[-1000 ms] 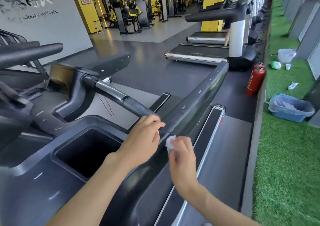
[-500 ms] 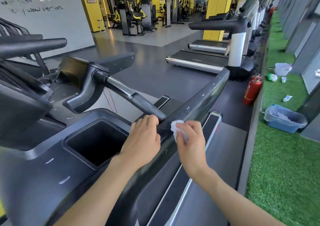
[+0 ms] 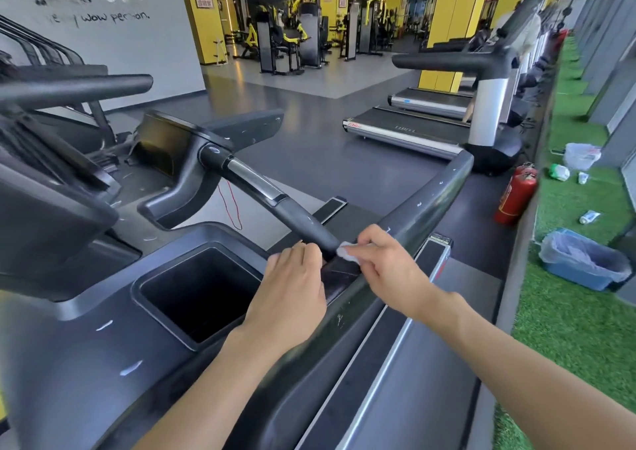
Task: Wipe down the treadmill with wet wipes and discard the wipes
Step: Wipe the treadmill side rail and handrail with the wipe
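Observation:
The dark treadmill's long side handrail [image 3: 426,205] runs from bottom centre up to the right. My right hand [image 3: 382,263] pinches a small crumpled white wet wipe [image 3: 346,252] and presses it where the rail meets the tip of the inner grip bar [image 3: 275,205]. My left hand [image 3: 292,293] rests on the rail just left of the wipe, palm down, fingers lightly bent and holding nothing. A deep black cup well [image 3: 199,291] opens in the console to the left of my left hand.
A blue bin lined with a plastic bag [image 3: 581,263] stands on the green turf [image 3: 571,329] to the right. A red fire extinguisher [image 3: 516,194] stands by the kerb. More treadmills [image 3: 413,129] line up behind. A white bag [image 3: 581,155] and litter lie on the turf.
My right hand has carried the wipe up the rail and leftward to the tip of the grip bar. My left hand has stayed on the rail.

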A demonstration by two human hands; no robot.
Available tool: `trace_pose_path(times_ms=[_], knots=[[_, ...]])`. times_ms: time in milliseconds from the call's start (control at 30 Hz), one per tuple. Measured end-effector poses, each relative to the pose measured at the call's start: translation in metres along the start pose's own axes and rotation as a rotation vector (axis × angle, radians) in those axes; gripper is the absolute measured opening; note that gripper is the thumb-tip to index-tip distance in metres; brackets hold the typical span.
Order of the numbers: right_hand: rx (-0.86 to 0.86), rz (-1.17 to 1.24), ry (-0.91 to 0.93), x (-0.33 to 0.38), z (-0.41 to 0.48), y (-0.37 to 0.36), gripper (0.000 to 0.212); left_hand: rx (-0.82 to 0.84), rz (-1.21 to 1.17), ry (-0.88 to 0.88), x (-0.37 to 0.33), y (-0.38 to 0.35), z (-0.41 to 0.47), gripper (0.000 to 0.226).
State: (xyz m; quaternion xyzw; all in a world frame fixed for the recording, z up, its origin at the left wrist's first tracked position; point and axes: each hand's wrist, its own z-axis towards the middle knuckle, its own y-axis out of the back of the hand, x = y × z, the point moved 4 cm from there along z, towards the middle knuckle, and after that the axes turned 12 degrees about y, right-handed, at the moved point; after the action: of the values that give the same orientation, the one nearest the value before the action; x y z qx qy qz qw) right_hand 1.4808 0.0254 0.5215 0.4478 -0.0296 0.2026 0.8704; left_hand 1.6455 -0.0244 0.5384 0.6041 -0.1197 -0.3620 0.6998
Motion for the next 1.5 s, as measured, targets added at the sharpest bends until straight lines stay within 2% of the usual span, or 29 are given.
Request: trace_pose_path(times_ms=[100, 200, 367, 433, 600, 700, 800, 933, 1000, 1100, 1200, 1267, 1367, 1500], knots=[[-0.061, -0.007, -0.089, -0.001, 0.0, 0.0, 0.026, 0.006, 0.016, 0.007, -0.001, 0.001, 0.0, 0.015], [-0.025, -0.024, -0.044, 0.023, -0.006, -0.003, 0.018, 0.013, 0.014, 0.016, -0.002, 0.001, 0.002, 0.013], [0.125, 0.07, -0.007, 0.028, -0.007, 0.0, 0.032, 0.024, 0.01, 0.014, -0.003, 0.0, 0.002, 0.014], [0.162, 0.048, -0.055, 0.011, -0.002, 0.001, 0.035, 0.019, 0.013, 0.009, -0.003, 0.001, 0.001, 0.013], [0.069, -0.027, -0.239, -0.03, 0.003, 0.01, 0.031, 0.028, 0.021, 0.012, -0.003, 0.002, -0.001, 0.015], [0.053, -0.061, -0.103, 0.0, 0.003, 0.006, 0.023, 0.028, 0.034, 0.013, -0.005, 0.002, 0.0, 0.015], [0.119, 0.0, 0.049, 0.032, -0.005, -0.003, 0.029, 0.022, 0.033, 0.011, -0.005, 0.002, 0.001, 0.016], [0.147, 0.014, -0.099, -0.004, -0.001, 0.0, 0.032, 0.015, 0.035, 0.002, -0.004, 0.0, 0.0, 0.02], [0.101, -0.008, -0.19, -0.026, 0.002, 0.006, 0.031, 0.008, 0.023, -0.002, -0.003, -0.001, 0.001, 0.024], [0.046, -0.11, -0.162, -0.031, 0.0, 0.007, 0.026, 0.008, 0.02, -0.01, -0.003, -0.002, 0.002, 0.031], [0.116, -0.176, -0.129, -0.031, -0.006, 0.004, 0.031, 0.007, 0.038, -0.022, -0.003, -0.003, 0.003, 0.033], [0.116, -0.13, -0.153, -0.039, -0.007, 0.005, 0.034, 0.011, 0.035, -0.024, -0.003, -0.003, 0.004, 0.032], [0.03, 0.017, -0.248, -0.04, -0.003, 0.007, 0.036, 0.019, 0.032, -0.012, 0.0, -0.003, 0.005, 0.03], [-0.03, 0.055, -0.043, 0.007, 0.0, -0.002, 0.033, 0.014, -0.003, -0.018, -0.001, -0.002, 0.005, 0.034]])
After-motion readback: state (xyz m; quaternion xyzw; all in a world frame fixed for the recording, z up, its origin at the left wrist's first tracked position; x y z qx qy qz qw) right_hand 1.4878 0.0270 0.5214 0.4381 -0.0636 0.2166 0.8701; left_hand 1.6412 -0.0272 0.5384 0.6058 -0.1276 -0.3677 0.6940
